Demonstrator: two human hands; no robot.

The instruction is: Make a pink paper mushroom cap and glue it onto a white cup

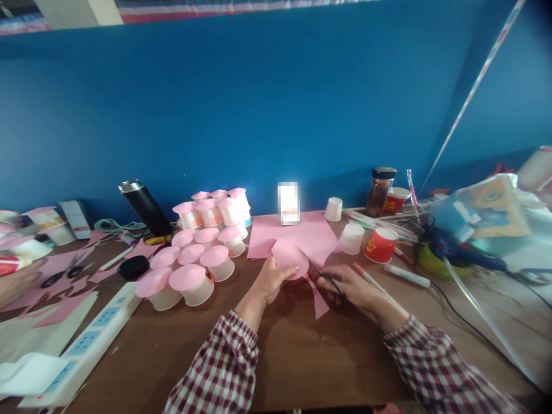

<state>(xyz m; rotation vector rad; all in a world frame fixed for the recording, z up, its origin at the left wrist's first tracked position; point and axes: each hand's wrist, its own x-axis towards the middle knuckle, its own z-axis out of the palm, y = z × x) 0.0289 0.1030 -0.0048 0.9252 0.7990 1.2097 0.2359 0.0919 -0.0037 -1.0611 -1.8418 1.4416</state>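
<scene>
My left hand [276, 280] grips a roundish piece of pink paper [288, 257], its thumb lying on top. In my right hand [348, 287] is a pair of dark scissors [324, 275], the blades meeting the right edge of the paper. A narrow pink strip [318, 302] hangs below that edge, near the scissors. Behind both hands lie larger pink sheets [259, 234] on the table. To the left of my left hand stand several white paper cups topped with pink paper discs [188, 277].
A white power strip [92, 339] and a black flask [146, 206] are on the left, with another person's hand [19, 283] at the edge. On the right are a white cup [351, 238], a red cup [381, 245], a marker [407, 276] and a blue-handled tool [468, 256] with a cable.
</scene>
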